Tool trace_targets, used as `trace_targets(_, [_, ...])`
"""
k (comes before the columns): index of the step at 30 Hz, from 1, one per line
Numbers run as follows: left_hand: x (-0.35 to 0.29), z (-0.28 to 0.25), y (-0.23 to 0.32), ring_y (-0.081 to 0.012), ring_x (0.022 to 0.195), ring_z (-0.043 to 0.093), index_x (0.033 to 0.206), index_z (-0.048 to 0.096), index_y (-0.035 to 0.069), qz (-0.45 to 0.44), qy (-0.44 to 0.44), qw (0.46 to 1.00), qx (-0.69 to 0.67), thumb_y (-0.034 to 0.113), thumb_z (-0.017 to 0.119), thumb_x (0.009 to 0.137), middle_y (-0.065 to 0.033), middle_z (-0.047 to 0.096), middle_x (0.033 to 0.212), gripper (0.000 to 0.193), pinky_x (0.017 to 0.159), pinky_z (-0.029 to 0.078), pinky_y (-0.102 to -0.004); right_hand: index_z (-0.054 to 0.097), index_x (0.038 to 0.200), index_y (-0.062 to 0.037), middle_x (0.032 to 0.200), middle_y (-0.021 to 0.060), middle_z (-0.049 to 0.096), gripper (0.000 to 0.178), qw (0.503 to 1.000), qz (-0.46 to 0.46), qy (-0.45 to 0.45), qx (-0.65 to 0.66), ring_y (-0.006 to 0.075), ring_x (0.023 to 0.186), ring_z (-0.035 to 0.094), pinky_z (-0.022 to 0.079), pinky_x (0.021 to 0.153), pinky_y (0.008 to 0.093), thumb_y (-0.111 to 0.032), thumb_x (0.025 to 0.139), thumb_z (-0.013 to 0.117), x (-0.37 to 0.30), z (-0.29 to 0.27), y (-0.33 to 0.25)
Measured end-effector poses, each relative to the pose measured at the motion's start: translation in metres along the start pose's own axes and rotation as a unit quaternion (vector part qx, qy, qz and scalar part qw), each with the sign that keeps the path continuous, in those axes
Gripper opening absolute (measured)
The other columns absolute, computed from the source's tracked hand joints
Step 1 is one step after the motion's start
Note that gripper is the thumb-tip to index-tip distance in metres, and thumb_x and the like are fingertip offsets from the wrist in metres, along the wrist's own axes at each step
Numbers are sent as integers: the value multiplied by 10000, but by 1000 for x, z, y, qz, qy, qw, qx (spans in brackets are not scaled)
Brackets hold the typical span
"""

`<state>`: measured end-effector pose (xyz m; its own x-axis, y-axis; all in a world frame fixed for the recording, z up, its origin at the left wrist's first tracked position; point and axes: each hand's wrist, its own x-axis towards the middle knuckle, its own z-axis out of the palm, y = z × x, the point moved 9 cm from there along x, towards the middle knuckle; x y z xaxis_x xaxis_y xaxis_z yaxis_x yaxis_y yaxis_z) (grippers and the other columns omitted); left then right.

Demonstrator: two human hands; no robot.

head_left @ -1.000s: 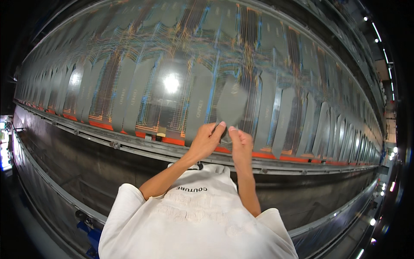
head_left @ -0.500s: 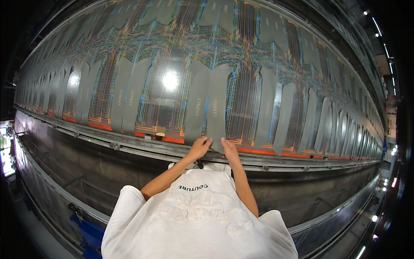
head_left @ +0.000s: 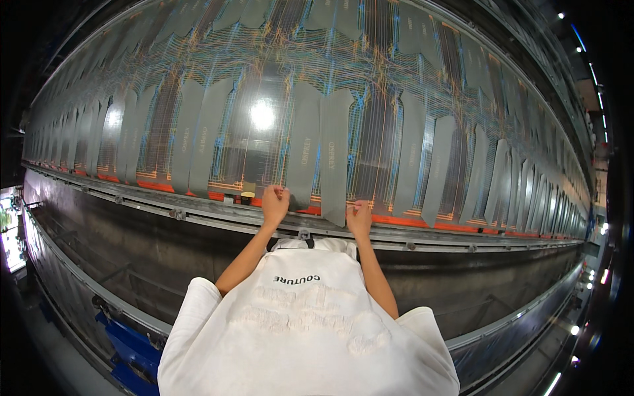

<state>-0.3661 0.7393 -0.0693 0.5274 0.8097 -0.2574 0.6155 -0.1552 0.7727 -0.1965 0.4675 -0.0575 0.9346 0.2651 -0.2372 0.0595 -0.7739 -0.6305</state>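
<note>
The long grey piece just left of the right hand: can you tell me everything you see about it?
The long grey piece is a flat, thin strip that looks like fabric, with pale lettering along it. It lies lengthwise away from the person on a dark surface covered in coloured lines. Its near end narrows to a slanted tip past the red strip. A similar panel lies to its left. The right hand is by its near end; whether they touch is unclear.

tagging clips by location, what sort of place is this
Probably a factory workshop, perhaps for printing: a long table covered in coloured lines, matching grey pieces in rows, and a metal rail along its edge.
</note>
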Motion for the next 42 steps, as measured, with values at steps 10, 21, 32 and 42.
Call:
trace_targets(10, [-10, 52, -23, -162, 563, 531, 879, 580, 8, -278, -211, 929, -125, 359, 593, 836, -69, 559, 634, 354, 536, 447, -325, 595, 942, -6, 757, 84, 638, 390, 988, 97, -119, -10, 157, 649, 599, 474, 621, 303, -358, 789, 661, -8, 28, 12])
trace_targets(21, [5, 47, 45, -136, 575, 490, 857, 536, 6, -266, -330, 833, -357, 280, 462, 917, -49, 514, 663, 290, 520, 441, -299, 581, 872, -27, 718, 37, 591, 268, 902, 154, -291, 278, 108, 582, 561, 414, 512, 232, -283, 907, 509, 16, 10, -89])
trace_targets(32, [65, -211, 468, -200, 726, 619, 934, 600, -2, 217, -274, 856, -382, 334, 530, 894, -126, 615, 798, 346, 689, 546, -357, 587, 847, -13, 704, 47, 585, 302, 846, 199, -254, 424, 108, 586, 520, 424, 534, 237, -309, 878, 536, 11, -13, -107])
trace_targets(42, [97, -184, 448, -282, 911, 634, 1089, 554, -49, 178, -335, 832, -405, 261, 500, 927, -199, 614, 1021, 354, 774, 559, -403, 597, 1019, 5, 974, 55, 623, 295, 836, -18, -167, 523, 108, 884, 567, 423, 818, 242, -262, 896, 566, -7, -226, -269])
